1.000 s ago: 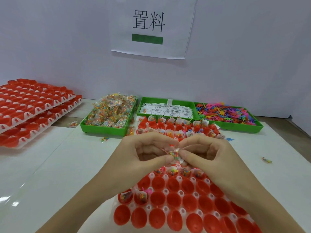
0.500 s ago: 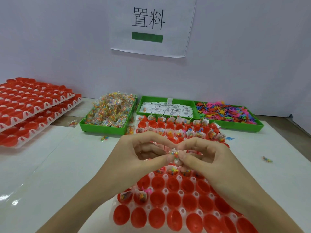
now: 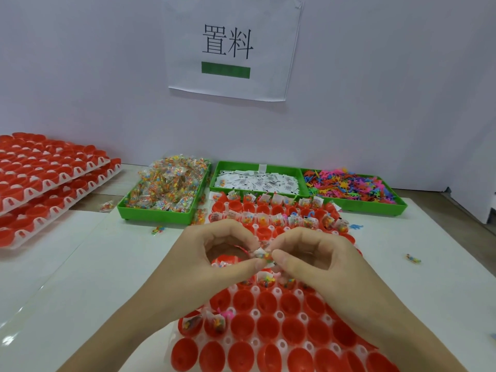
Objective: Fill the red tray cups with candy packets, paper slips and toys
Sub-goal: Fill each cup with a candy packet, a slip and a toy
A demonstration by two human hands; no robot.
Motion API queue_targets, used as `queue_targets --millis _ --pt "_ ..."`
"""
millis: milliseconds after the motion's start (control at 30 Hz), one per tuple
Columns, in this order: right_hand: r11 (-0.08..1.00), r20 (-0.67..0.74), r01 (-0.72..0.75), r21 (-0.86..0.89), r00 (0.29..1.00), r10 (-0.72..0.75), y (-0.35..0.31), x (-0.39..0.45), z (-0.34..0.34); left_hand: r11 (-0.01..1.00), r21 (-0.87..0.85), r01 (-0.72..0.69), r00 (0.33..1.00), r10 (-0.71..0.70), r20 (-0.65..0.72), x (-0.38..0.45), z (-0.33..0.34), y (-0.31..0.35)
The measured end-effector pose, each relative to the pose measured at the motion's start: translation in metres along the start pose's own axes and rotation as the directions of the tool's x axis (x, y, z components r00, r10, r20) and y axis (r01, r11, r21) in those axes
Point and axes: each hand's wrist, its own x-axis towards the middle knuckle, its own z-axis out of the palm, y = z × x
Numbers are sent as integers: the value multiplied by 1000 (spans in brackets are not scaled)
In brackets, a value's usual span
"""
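Two hands pinching one candy packet over the red tray.

The left hand (image 3: 214, 253) and right hand (image 3: 316, 256) meet fingertip to fingertip above the middle of the red cup tray (image 3: 268, 328), thumbs and forefingers clamped on a small clear candy packet (image 3: 264, 255) of coloured sweets, other fingers curled. The far cups hold packets and slips; most near ones show bare red. Behind stand green bins of candy packets (image 3: 166, 189), paper slips (image 3: 257, 181) and plastic toys (image 3: 354, 185).
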Motion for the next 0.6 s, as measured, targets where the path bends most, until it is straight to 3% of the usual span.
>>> queue_targets --millis 100,300,433,600 --pt "998 -41 11 -64 999 -14 1 3 -12 999 -43 28 1000 -29 -10 0 -2 3" --pt "928 -361 -129 -349 933 -6 22 48 -70 1000 -1 8 1000 -8 -26 1 -7 7" --pt "764 -464 -290 -576 886 -14 49 101 -121 999 -5 38 998 -38 -58 2 -10 5" --pt "527 -429 -353 -774 903 -25 85 153 -165 999 27 39 999 -38 -36 4 -14 1"
